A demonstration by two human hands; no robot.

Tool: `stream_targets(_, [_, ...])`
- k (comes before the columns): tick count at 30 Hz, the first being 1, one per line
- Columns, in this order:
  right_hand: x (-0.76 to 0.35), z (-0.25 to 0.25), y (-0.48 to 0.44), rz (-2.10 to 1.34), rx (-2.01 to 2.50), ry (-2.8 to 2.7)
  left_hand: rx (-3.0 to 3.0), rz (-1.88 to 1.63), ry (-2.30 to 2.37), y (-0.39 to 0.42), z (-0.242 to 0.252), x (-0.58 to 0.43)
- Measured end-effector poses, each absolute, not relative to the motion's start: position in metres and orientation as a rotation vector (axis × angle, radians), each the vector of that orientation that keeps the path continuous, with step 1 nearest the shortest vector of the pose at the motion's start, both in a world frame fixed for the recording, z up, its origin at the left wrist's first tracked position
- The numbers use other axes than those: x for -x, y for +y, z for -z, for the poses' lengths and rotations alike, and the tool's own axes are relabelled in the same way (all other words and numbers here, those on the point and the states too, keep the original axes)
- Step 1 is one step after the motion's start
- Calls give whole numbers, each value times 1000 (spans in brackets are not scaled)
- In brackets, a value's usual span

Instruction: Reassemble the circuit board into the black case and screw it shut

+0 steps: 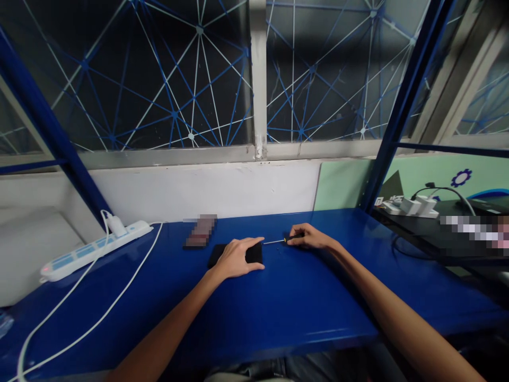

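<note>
Head view: left hand [238, 258] flat on black phone [254, 253]; right hand [308, 237] pinching screwdriver [280, 241]. Risk: tip skids, scratching the phone, if the phone shifts.

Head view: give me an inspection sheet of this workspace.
Surface: blue table, glossy.
Job's things: flat black device under the left hand; thin screwdriver in the right hand, shaft lying towards the device.
Clutter: blurred object behind the device.
Grippers: left hand pressed flat; right hand closed on the screwdriver handle.
Cables: white power strip with a plugged charger; white cable trailing forward.
Surroundings: windows, blue frame posts, side desk with chargers.
</note>
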State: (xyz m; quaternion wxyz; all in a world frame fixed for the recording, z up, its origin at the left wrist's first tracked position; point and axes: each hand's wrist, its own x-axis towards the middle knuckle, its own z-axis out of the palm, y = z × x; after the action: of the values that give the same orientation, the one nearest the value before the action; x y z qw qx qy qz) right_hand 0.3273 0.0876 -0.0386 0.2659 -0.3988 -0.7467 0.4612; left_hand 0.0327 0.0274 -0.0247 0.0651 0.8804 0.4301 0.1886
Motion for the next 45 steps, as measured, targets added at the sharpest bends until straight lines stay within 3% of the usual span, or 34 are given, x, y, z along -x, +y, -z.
stream_targets(21, [-324,36,87,-1040,1231,-2148,-2687,-531,1330,26,23,-33])
stream_targets(28, [-318,32,82,-822,1267,-2163,-2697,-490,1321,26,22,-32])
stream_targets(38, [-338,20,90,-343,1746,-2129,-2697,-508,1266,25,21,-31])
stream_targets(45, [-340,14,87,-290,1840,-2141,-2687,-490,1274,24,22,-31])
